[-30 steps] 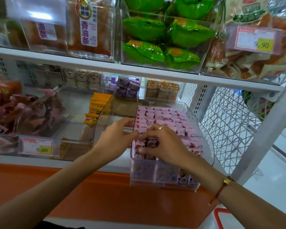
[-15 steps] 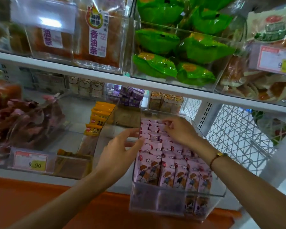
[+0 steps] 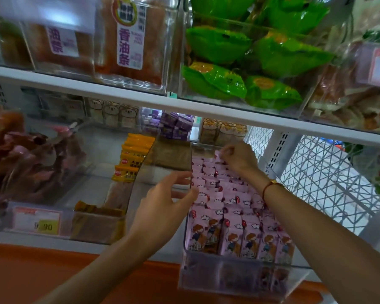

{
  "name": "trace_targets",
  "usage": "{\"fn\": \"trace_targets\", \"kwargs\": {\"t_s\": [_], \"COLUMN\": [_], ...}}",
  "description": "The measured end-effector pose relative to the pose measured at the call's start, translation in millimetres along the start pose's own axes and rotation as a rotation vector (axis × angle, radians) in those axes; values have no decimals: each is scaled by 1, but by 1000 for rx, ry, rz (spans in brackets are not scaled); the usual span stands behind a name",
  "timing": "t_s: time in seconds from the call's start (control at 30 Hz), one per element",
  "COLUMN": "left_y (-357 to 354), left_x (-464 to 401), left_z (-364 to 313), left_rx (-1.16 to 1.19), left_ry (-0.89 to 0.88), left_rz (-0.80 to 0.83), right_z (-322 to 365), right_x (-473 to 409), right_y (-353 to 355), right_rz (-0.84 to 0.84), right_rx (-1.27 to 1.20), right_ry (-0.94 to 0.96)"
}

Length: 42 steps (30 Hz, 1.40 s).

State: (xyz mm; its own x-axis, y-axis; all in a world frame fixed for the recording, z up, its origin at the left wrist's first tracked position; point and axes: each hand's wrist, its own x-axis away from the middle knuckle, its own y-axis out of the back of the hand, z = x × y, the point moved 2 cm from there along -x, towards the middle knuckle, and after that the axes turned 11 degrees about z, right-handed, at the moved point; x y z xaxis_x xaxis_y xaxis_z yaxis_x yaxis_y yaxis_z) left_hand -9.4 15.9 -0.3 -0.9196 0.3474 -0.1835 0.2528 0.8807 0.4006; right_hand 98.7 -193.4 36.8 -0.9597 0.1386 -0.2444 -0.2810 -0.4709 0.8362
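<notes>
A clear plastic bin (image 3: 239, 279) sticks out from the lower shelf, packed with rows of small pink snack packets (image 3: 235, 233) printed with cartoon figures. My right hand (image 3: 237, 157) reaches to the bin's back end and pinches a pink packet there with thumb and fingers. My left hand (image 3: 162, 207) rests against the bin's left wall, with its fingers spread and its thumb over the rim near the packets.
Left of the bin stands another clear bin with orange packets (image 3: 133, 156) and brown bars. A 9.90 price tag (image 3: 37, 220) hangs on the shelf front. The upper shelf (image 3: 140, 99) carries green bags (image 3: 239, 69) and boxed brown snacks. A white wire mesh panel (image 3: 323, 185) closes the right side.
My right hand moved from the front packets to the back of the bin and took hold of a packet. My left hand stayed at the bin's left wall. The view tilted upward.
</notes>
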Motion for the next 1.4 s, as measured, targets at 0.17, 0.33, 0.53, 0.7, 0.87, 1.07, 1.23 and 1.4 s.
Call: {"fn": "trace_targets", "kwargs": {"t_s": [0.17,0.33,0.53,0.7,0.87,1.07,1.23,1.4], "left_y": [2,9,-9,-20,-24,-29,-35,-35], "left_x": [0,9,28,35,35,34,34,31], "left_z": [-2,-19,-52,-60,-60,-64,-63,-61], "left_rx": [-10,-84,-252,-321,-307,-275,-272,-196], "left_ry": [14,-61,-300,-309,-291,-314,-358,-382], "left_rz": [2,-123,-25,38,0,57,32,39], "right_z": [9,19,25,31,26,24,22,27], "right_x": [23,82,160,178,179,180,180,180], "right_y": [21,45,54,59,63,59,56,56], "right_rz": [-259,-456,-159,-70,-21,261,22,-30], "right_rx": [-426,-903,-1208,-1259,-1227,-1081,-1001,-965], "right_ry": [56,-50,-146,-206,-130,98,113,131]}}
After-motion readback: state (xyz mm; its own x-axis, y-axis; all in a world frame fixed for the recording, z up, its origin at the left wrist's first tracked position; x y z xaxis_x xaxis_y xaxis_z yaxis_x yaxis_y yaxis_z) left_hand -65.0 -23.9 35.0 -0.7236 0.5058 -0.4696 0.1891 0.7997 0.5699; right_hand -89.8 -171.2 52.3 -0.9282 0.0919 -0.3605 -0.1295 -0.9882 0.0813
